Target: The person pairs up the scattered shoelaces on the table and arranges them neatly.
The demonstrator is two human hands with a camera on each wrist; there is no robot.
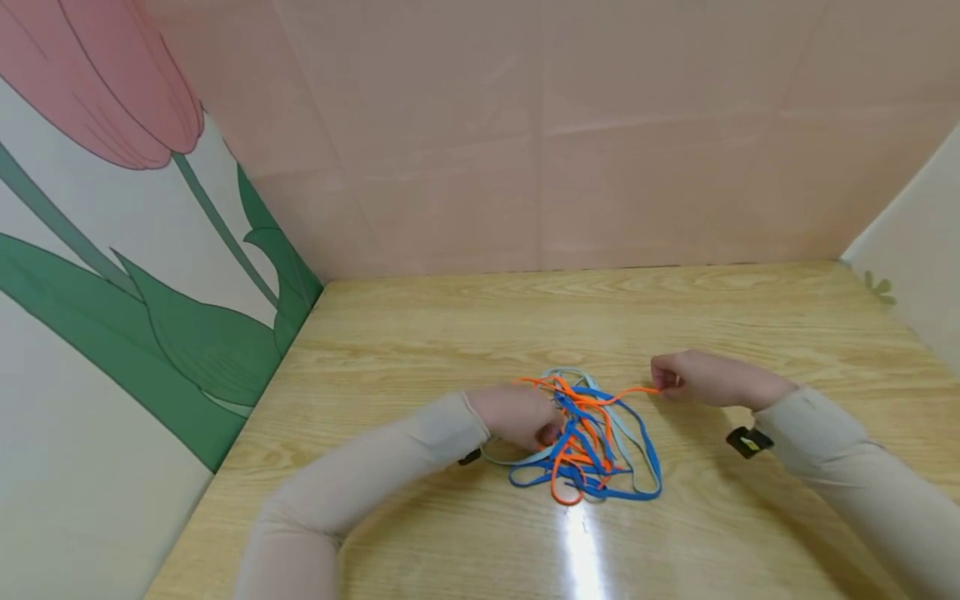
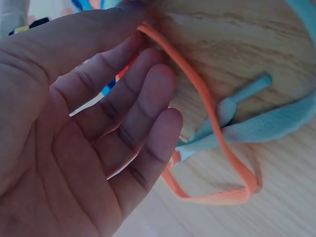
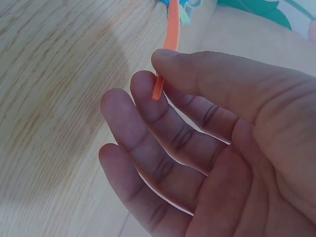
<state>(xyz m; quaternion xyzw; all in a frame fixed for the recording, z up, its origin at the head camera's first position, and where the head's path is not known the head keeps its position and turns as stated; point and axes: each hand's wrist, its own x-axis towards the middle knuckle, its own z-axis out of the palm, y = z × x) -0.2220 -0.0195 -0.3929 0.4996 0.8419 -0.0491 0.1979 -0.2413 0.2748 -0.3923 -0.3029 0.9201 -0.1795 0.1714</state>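
A loose tangle of orange, blue and pale green shoelaces point(image 1: 581, 473) lies on the wooden table in the head view. At its left side my left hand point(image 1: 521, 417) has its fingertips among the laces. In the left wrist view its thumb and forefinger pinch an orange shoelace point(image 2: 200, 89), which loops down past a pale green shoelace point(image 2: 266, 126); the fingertips are partly blurred. To the right of the tangle, my right hand point(image 1: 690, 377) pinches the end of an orange shoelace point(image 3: 172, 29) between thumb and fingers, and that lace stretches back to the tangle.
The wooden table point(image 1: 420, 325) meets a pink covered wall point(image 1: 450, 167) at the back. A wall with painted tulips point(image 1: 217, 325) borders the left side, and a pale wall point(image 1: 915, 242) the right. Light glares off the tabletop in front of the tangle.
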